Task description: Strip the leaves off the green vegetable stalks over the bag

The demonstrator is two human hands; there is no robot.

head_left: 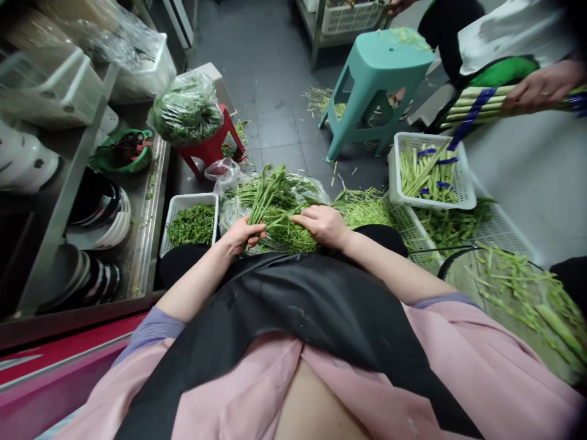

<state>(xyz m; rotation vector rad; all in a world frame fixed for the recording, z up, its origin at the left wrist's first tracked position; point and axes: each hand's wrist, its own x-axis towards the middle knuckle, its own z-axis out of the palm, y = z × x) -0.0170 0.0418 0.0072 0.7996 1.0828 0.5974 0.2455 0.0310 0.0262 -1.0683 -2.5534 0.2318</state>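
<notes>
My left hand (241,235) is closed around a bunch of thin green vegetable stems (267,190), which stand up and lean to the right. To its right, my right hand (323,225) is pinched, its fingertips pointing left; whatever lies between them is too small to make out. Beneath both hands a heap of green stems (293,235) spills over an opened clear plastic bag (229,214). A white basket (214,200) of short-cut greens (191,223) stands by my left hand. Pale green trimmings (367,211) are piled past my right hand.
At left are metal shelves (158,183) with stacked plates (107,220). Ahead are a red stool (232,131) bearing bagged greens (188,107) and a teal stool (362,64). At right, another person's hand (545,85) holds taped asparagus (474,104) above a white basket (428,200).
</notes>
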